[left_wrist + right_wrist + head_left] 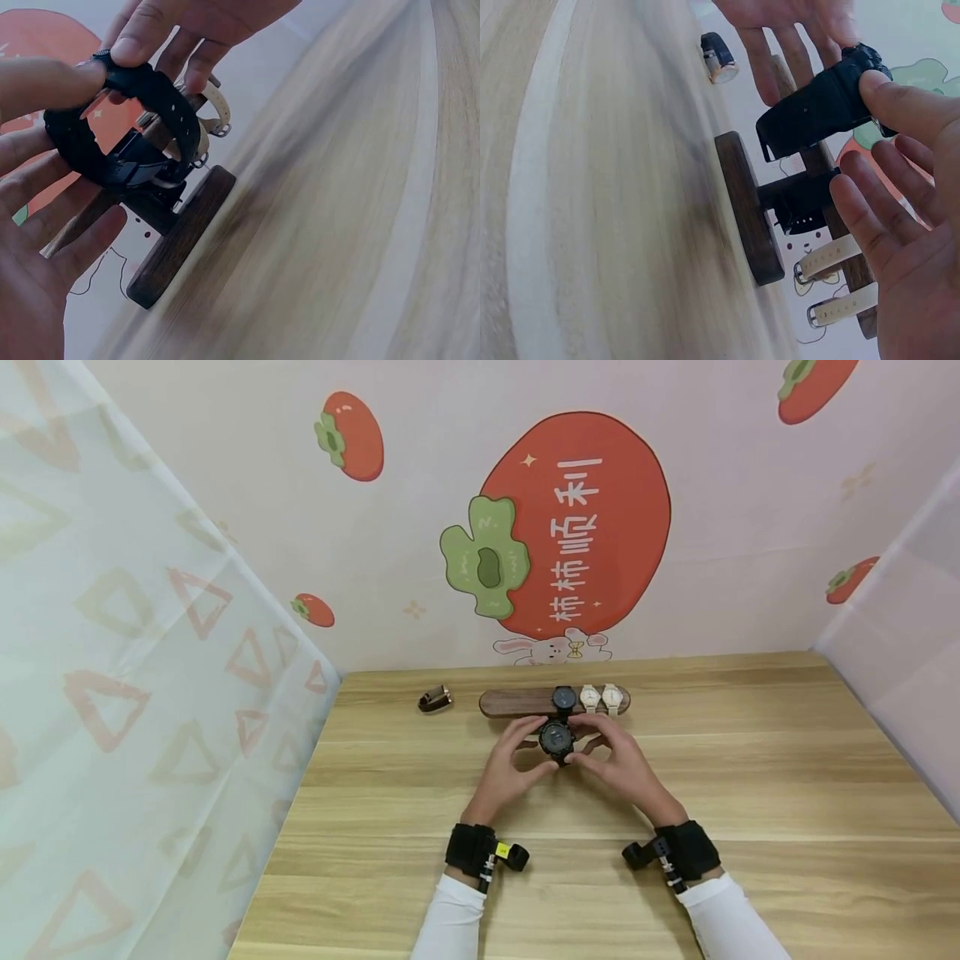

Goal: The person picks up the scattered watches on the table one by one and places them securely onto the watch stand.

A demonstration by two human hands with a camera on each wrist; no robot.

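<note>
While I watch the head view from my distant seat, I see the black watch just in front of the wooden stand, between the left hand and the right hand. Both hands pinch it between thumb and fingers, one at each side. Close behind it, on the stand, sits a dark watch, so a small push forward could make the two knock together. Two pale watches beside that one could also be shaken, if a finger hits the stand.

When I change to the left wrist view, the held watch is a rounded loop in the air, with the thumbs pressed near its top. If one hand lets go too early, I judge that it could turn or drop onto the table. The strap has a row of small holes (whether its buckle is fastened, I cannot tell). It seems flexible, so uneven pressure may squeeze the loop out of shape.

In the right wrist view, the strap looks broad and black; the round dark dial shows well only from the head. Well apart lies a watch with a gold-toned case.
</note>
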